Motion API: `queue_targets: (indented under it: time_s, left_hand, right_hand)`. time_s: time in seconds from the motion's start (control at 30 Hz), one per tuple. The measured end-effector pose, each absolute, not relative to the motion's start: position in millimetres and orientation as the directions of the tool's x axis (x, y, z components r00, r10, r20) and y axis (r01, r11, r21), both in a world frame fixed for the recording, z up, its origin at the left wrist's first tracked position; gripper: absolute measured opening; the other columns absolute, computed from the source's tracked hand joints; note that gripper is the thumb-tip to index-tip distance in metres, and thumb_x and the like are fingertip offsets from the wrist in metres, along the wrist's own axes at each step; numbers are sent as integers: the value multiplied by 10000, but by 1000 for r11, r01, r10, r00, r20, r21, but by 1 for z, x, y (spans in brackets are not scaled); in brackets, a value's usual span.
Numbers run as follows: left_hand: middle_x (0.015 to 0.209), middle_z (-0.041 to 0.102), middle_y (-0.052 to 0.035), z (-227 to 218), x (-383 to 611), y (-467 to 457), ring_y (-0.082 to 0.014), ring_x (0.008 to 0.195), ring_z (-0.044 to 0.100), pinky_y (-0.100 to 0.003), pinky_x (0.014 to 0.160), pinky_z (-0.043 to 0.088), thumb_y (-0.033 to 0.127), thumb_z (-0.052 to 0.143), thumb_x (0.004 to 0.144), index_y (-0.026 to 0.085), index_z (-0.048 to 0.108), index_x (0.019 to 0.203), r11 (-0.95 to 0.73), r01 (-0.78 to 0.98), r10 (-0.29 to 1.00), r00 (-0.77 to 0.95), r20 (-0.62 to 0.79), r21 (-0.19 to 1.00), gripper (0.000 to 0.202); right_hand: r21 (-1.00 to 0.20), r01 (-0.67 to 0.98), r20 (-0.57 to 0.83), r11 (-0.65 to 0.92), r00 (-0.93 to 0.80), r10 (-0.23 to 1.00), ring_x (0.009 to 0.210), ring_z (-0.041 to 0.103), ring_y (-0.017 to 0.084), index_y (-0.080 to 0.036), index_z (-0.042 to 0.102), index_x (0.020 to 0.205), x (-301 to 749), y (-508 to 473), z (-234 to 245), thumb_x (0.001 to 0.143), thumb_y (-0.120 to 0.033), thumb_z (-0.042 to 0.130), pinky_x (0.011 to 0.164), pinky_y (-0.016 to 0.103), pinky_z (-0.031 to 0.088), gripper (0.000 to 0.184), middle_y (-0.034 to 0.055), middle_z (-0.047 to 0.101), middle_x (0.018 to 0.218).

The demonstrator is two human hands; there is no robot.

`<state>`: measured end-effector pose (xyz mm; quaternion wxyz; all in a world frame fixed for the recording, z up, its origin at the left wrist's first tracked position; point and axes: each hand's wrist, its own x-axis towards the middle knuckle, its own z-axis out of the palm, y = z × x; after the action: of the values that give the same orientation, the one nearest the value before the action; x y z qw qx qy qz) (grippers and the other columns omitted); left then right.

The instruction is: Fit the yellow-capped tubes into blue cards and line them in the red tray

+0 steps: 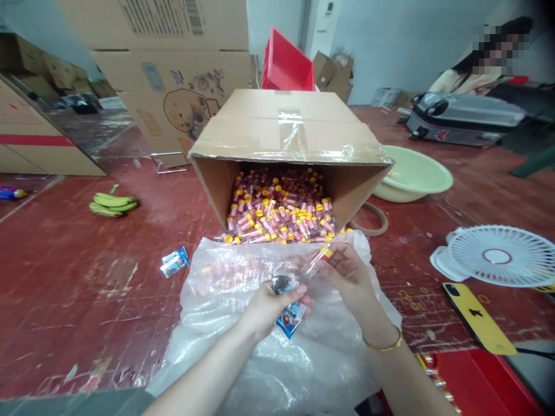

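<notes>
left hand (265, 311): low centre, fingers (298, 293) closed around a small blue-and-red foil packet (291, 318), thumb on top of it
right hand (352, 278): just right of the left, fingers pinching a clear tube (315, 262) with a yellow cap, tube tilted, cap end up to the right
bangle (384, 346): gold, on the right wrist
tube vs packet: near each other, can't tell if touching
plastic sheet (225, 283): crumpled, clear, spread on the floor under both hands, reaches to the box mouth
floor (65, 277): red, scuffed, everything sits on it
loose packet (174, 261): same kind, lying just left of the sheet
phone (479, 318): yellow back up, right of the hands
fan (498, 255): white, lying flat, beyond the phone
cardboard box (286, 127): tipped on its side, open mouth facing the hands, taped seam on top
tube pile (280, 211): fills the box, pink with yellow caps, a few spilling onto the sheet edge
bananas (113, 204): green bunch, well left of the box
basin (411, 173): pale green, just right of the box
stacked cartons (173, 58): behind the box, left
red crate (286, 63): tilted, behind the box
suitcase (463, 118): grey, lying flat, far right
other person (481, 72): far right behind the suitcase, hands not seen
</notes>
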<state>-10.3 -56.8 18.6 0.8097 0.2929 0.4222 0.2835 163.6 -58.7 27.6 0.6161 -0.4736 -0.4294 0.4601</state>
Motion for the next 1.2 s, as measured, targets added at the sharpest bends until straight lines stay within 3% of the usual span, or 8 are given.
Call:
queue_targets:
  time_s: [0.13,0.23,0.4,0.57,0.73,0.83,0.97,1.2]
  left_hand:
    - [679,690,-49,11,-5,-54,-152,559,621,-261,530,532,491,834,588,130,677,706,559,-298,824,307,-477,774,411]
    - [649,665,-23,11,-2,-53,-154,545,599,-278,525,536,491,827,600,140,690,754,523,-338,852,240,-466,783,407]
    - [788,723,-82,15,-8,-53,-194,695,663,-278,641,534,515,785,654,132,720,872,524,-302,841,331,-428,797,445]
    - [744,706,-74,13,-20,-56,-208,680,658,-300,573,548,473,831,599,137,725,887,602,-88,737,444,-510,793,455]
    - [577,647,-18,11,-17,-57,-133,527,571,-231,504,483,356,874,543,145,695,634,485,-119,817,415,-400,866,291]
    - [586,657,-11,13,-15,-57,-136,526,565,-238,503,474,328,891,495,155,686,607,464,-117,832,399,-386,878,291]
    - [535,613,19,19,-14,-56,-120,500,533,-230,501,452,326,894,486,170,649,551,411,-88,859,371,-353,907,298]
    - [597,650,-27,14,-15,-57,-158,552,597,-265,547,511,454,816,613,159,673,636,470,-54,816,406,-411,881,328]
  right_hand:
    - [-974,-228,-40,11,217,975,523,557,111,-237,462,798,161,-68,31,756,-361,704,503,241,465,275,-68,541,616]
    - [-984,-92,-162,-155,75,984,416,453,77,-227,458,805,149,-74,25,756,-357,701,402,206,368,280,-83,510,583]
    - [-993,-22,-118,-117,118,986,542,519,104,-224,442,776,135,-75,16,650,-321,781,436,211,414,375,-42,580,687]
    - [-985,-54,-170,-163,171,971,394,450,82,-227,410,749,146,-76,21,666,-456,773,376,212,361,438,-73,541,571]
    - [-999,44,37,22,373,927,482,476,97,-233,376,722,160,-71,37,871,-581,510,465,228,393,401,-57,478,581]
    - [-963,227,216,149,309,926,565,468,105,-233,403,786,162,-66,47,911,-560,454,517,233,400,353,-27,519,684]
    - [-899,239,407,367,148,901,669,487,118,-246,361,857,157,-63,50,949,-422,460,612,256,421,222,-14,509,794]
    - [-850,344,436,400,33,899,714,488,124,-243,402,878,159,-62,41,924,-311,527,630,265,397,150,-6,511,836]
